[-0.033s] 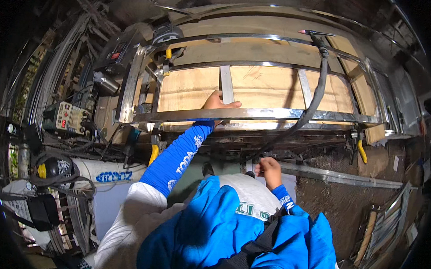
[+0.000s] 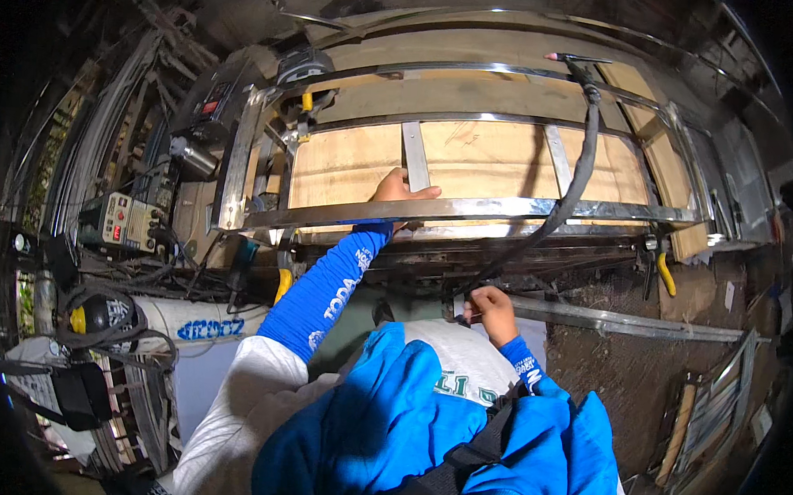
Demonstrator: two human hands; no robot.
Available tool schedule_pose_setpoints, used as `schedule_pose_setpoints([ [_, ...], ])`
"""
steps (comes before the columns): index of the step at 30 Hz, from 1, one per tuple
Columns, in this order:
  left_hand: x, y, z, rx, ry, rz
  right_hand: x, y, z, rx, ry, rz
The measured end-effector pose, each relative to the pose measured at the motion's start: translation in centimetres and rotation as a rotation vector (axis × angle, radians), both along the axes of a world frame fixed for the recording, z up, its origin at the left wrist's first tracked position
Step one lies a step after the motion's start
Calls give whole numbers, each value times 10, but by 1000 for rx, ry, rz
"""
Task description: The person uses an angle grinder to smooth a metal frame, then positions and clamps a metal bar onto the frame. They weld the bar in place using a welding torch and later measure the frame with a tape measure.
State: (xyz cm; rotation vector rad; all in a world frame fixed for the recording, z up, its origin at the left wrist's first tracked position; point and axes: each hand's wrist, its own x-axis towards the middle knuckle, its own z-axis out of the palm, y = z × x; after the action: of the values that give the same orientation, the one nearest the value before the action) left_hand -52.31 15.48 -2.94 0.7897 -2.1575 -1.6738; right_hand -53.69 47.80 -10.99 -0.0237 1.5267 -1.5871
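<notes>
My left hand (image 2: 399,190) lies flat, fingers together, on the front rail of the steel frame (image 2: 469,208) atop the workbench (image 2: 347,161); my right hand (image 2: 491,309) pinches the black cable (image 2: 577,167) below the bench's front edge.

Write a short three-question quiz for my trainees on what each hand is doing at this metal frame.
1. True or false: the left hand rests on the metal frame.
2. What does the right hand grip? A) the black cable B) the yellow-handled pliers C) the wooden board
3. What colour are the sleeves on both forearms?

Key: 1 true; 2 A; 3 blue.
</notes>
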Motion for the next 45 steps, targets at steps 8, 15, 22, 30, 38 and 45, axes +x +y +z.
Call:
schedule_pose_setpoints([
  [8,-5,-25,8,196,-80,-140,-15,-69,30,-140,218,332],
  [15,-9,-43,2,174,-179,-208,-15,-117,40,-275,-123,95],
  [22,-13,-60,-20,84,-207,-288,-11,-136,36,-362,-194,-73],
  [30,-18,-55,5,-511,-366,-242,-5,-151,34,-391,-173,-201],
  [38,39,-23,24,-567,-46,-242,-1,-169,32,-375,-231,-410],
  [45,96,8,-25,-901,-72,-336,10,-181,38,-354,-118,-568],
])
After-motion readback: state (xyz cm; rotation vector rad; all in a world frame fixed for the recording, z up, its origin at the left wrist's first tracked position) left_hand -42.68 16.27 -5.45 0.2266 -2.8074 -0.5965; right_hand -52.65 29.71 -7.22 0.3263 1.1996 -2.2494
